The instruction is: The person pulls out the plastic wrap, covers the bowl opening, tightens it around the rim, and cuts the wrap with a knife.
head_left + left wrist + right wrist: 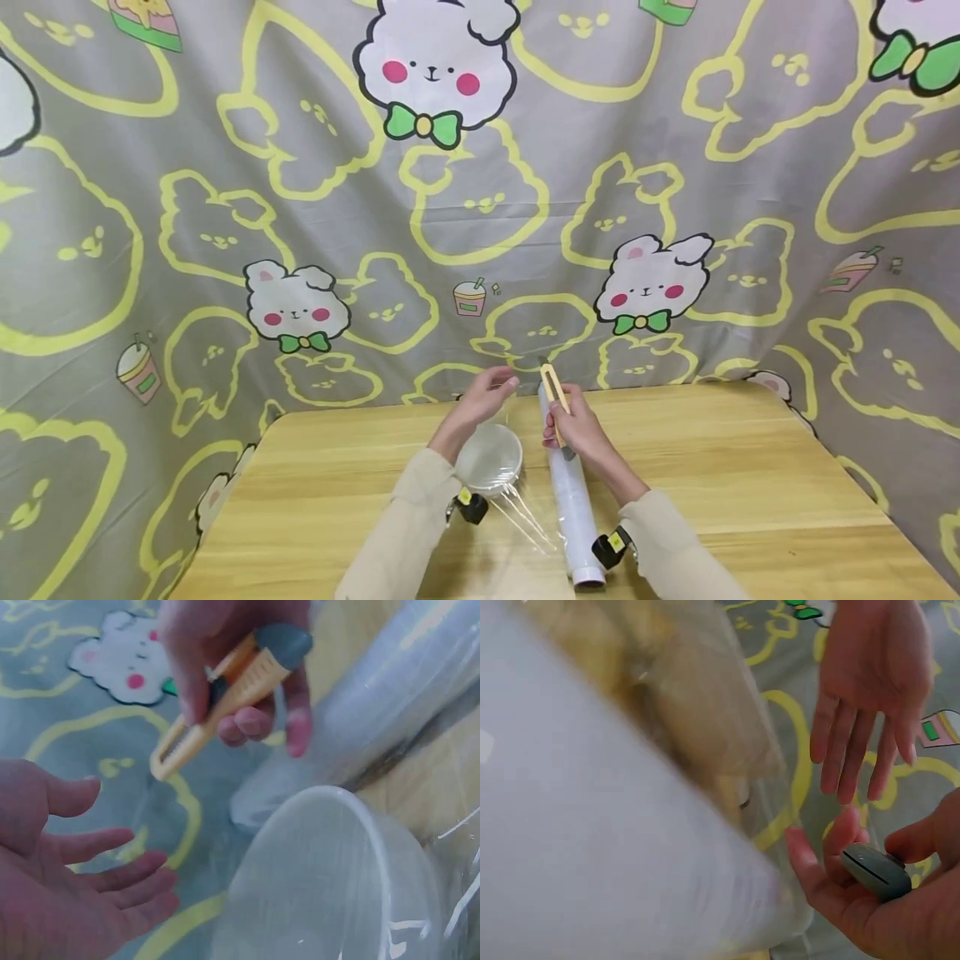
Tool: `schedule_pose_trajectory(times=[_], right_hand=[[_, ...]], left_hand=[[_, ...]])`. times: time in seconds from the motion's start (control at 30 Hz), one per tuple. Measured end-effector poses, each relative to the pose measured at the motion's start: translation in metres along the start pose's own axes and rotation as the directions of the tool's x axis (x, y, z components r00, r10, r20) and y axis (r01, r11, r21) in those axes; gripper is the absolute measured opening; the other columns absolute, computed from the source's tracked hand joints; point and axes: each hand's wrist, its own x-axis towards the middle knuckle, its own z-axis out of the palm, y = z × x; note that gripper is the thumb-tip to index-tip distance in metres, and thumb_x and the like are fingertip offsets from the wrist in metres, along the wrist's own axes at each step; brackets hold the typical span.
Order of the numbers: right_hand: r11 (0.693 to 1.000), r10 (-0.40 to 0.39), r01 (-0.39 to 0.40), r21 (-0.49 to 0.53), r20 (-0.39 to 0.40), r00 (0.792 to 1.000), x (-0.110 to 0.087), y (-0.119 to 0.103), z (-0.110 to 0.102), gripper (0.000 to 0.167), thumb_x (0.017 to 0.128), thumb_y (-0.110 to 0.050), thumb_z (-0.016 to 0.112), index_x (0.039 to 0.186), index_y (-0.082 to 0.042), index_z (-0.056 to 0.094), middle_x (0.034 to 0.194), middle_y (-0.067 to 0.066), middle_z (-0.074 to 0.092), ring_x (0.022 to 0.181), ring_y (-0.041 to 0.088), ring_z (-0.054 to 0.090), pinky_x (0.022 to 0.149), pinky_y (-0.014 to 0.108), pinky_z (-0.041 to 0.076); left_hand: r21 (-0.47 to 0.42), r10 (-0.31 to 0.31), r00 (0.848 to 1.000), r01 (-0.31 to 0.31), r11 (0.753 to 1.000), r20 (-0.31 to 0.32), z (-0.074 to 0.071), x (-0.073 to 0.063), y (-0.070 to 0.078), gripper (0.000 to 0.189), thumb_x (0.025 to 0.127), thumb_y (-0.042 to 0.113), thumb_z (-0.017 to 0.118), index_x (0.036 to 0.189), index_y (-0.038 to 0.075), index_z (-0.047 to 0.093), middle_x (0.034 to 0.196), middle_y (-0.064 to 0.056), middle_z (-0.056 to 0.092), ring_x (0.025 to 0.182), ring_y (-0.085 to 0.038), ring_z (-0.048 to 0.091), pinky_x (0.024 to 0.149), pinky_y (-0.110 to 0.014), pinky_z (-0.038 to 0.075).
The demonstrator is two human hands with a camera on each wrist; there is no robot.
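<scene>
My right hand grips a yellow utility knife above the roll, thumb along the handle, its tip toward the back of the table. In the right wrist view the knife's dark grey end faces the camera. My left hand hovers behind the bowl with nothing in it; its fingers are spread and relaxed. A white bowl stands below the left wrist with clear plastic film stretched over it. The film trails right toward a long roll of cling film, which lies beneath my right forearm.
All of this is on a light wooden table. A grey curtain with yellow outlines and white cartoon animals hangs along the table's back and sides. Small black cameras are strapped at both wrists.
</scene>
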Motion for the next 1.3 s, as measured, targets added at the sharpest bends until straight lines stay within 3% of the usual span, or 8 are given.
schedule_pose_trajectory(times=[0.33,0.63,0.8,0.87,0.97,1.17,1.23,1.3], right_hand=[[0.997,0.037,-0.038,-0.074,-0.020,0.999,0.007,0.003,-0.003,0.043,0.104,-0.003,0.040,0.145,0.004,0.030,0.080,0.016,0.056,0.061,0.018,0.059,0.059,0.035,0.062],[0.987,0.037,-0.042,-0.158,-0.034,0.999,0.008,0.005,-0.004,0.050,0.101,0.002,0.036,0.150,0.010,0.027,0.080,0.019,0.056,0.059,0.020,0.063,0.058,0.037,0.064],[0.984,0.036,-0.039,-0.173,-0.021,0.999,0.009,0.003,-0.005,0.055,0.100,0.003,0.036,0.153,0.010,0.025,0.081,0.020,0.056,0.059,0.022,0.067,0.057,0.037,0.063],[0.980,0.038,-0.041,-0.196,-0.016,0.999,0.010,0.001,-0.005,0.057,0.099,0.003,0.037,0.153,0.010,0.024,0.080,0.019,0.056,0.059,0.022,0.067,0.056,0.036,0.063],[0.971,0.048,-0.048,-0.233,-0.007,0.999,0.011,-0.001,-0.005,0.058,0.098,0.004,0.037,0.154,0.011,0.022,0.078,0.018,0.057,0.058,0.021,0.067,0.055,0.034,0.063],[0.965,0.054,-0.055,-0.257,-0.008,0.998,0.012,-0.001,-0.005,0.058,0.096,0.005,0.037,0.152,0.012,0.023,0.076,0.018,0.057,0.057,0.022,0.067,0.053,0.033,0.062],[0.964,0.056,-0.055,-0.261,-0.003,0.998,0.012,-0.001,-0.005,0.059,0.096,0.005,0.038,0.153,0.011,0.023,0.076,0.018,0.058,0.057,0.022,0.068,0.053,0.033,0.062],[0.961,0.057,-0.054,-0.273,0.002,0.998,0.013,0.000,-0.005,0.060,0.096,0.005,0.038,0.154,0.011,0.023,0.076,0.018,0.058,0.058,0.022,0.068,0.053,0.033,0.062]], left_hand=[[0.201,-0.145,0.987,0.156,0.967,-0.068,0.035,0.022,-0.005,0.055,0.107,0.027,0.049,0.150,-0.006,0.041,0.150,-0.031,0.045,0.139,-0.047,0.043,0.116,-0.057,0.036],[0.281,-0.164,0.978,0.196,0.939,-0.131,0.048,0.035,-0.017,0.052,0.105,0.023,0.050,0.146,-0.008,0.048,0.141,-0.030,0.056,0.130,-0.044,0.053,0.111,-0.052,0.045],[0.241,-0.185,0.972,0.216,0.946,-0.145,0.047,0.040,-0.025,0.028,0.101,0.018,0.054,0.107,-0.007,0.064,0.099,-0.022,0.066,0.091,-0.034,0.063,0.080,-0.042,0.056],[0.232,-0.193,0.970,0.224,0.946,-0.151,0.047,0.043,-0.028,0.022,0.100,0.017,0.056,0.085,0.001,0.059,0.079,-0.013,0.058,0.072,-0.027,0.056,0.063,-0.034,0.049],[0.234,-0.202,0.966,0.236,0.943,-0.161,0.047,0.049,-0.033,0.030,0.097,0.013,0.057,0.069,0.011,0.048,0.066,-0.002,0.047,0.060,-0.017,0.045,0.051,-0.026,0.038],[0.232,-0.213,0.965,0.244,0.941,-0.151,0.047,0.058,-0.041,0.047,0.092,0.006,0.057,0.050,0.017,0.041,0.047,0.004,0.041,0.044,-0.010,0.035,0.041,-0.021,0.029],[0.215,-0.218,0.963,0.249,0.944,-0.155,0.047,0.058,-0.041,0.043,0.090,0.003,0.057,0.051,0.015,0.044,0.048,0.001,0.048,0.045,-0.011,0.041,0.043,-0.020,0.033],[0.147,-0.246,0.958,0.268,0.952,-0.147,0.047,0.058,-0.040,0.033,0.089,0.000,0.056,0.058,0.011,0.052,0.058,-0.008,0.062,0.051,-0.019,0.057,0.048,-0.022,0.046]])
